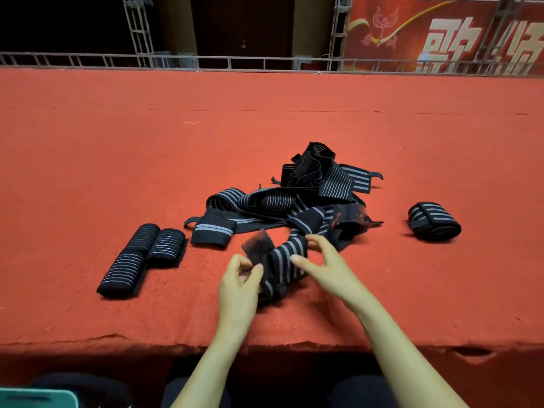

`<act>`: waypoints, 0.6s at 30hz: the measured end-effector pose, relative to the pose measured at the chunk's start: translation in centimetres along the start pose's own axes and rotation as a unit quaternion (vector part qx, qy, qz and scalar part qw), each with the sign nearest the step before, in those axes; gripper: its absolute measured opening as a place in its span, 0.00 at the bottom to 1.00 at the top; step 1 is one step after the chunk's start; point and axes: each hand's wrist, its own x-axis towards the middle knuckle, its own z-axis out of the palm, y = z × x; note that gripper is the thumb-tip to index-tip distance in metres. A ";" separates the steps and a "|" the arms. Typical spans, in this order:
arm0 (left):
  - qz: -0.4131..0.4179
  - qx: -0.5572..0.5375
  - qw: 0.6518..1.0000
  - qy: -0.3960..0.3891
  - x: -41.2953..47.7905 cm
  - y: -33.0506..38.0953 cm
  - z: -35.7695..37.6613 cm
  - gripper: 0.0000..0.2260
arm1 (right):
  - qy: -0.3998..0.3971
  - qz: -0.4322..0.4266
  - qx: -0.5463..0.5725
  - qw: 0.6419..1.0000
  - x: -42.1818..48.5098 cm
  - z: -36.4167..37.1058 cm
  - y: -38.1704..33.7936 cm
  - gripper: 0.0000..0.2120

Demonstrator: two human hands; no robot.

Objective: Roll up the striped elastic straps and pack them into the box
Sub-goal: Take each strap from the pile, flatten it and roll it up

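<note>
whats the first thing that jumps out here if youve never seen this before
The black heap of loose striped straps in the middle of the red tablecloth catches the eye first. Just in front of it, the left hand and right hand hold one strap. Three rolled straps lie at the left, a lone roll at the right.

A red banner (394,51) at the far right, behind the table, bears large pale Chinese characters (441,44), the first reading 歌 and the next cut off by a metal truss (491,42) and the frame edge, beside a small emblem (382,20) whose lettering is too small to read.
</note>
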 end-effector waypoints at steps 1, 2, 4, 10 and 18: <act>-0.018 -0.020 1.000 0.004 0.0 -0.2 0.0 0.09 | -0.033 0.023 0.025 0.999 -0.1 0.3 0.3 0.20; -0.031 -0.040 0.999 0.006 0.0 -0.2 0.0 0.08 | -0.062 0.031 0.054 0.996 -0.4 0.5 0.5 0.17; -0.037 -0.070 0.997 -0.004 -0.1 0.1 0.1 0.05 | -0.068 0.005 0.082 0.994 -0.9 1.1 0.5 0.11; -0.036 -0.144 0.989 0.006 -0.1 1.2 0.3 0.06 | 0.016 0.017 0.278 0.960 -1.2 0.7 -0.9 0.03; -0.023 -0.209 0.977 0.046 2.2 3.4 0.2 0.08 | 0.135 0.046 0.258 0.956 0.2 -4.1 -1.4 0.06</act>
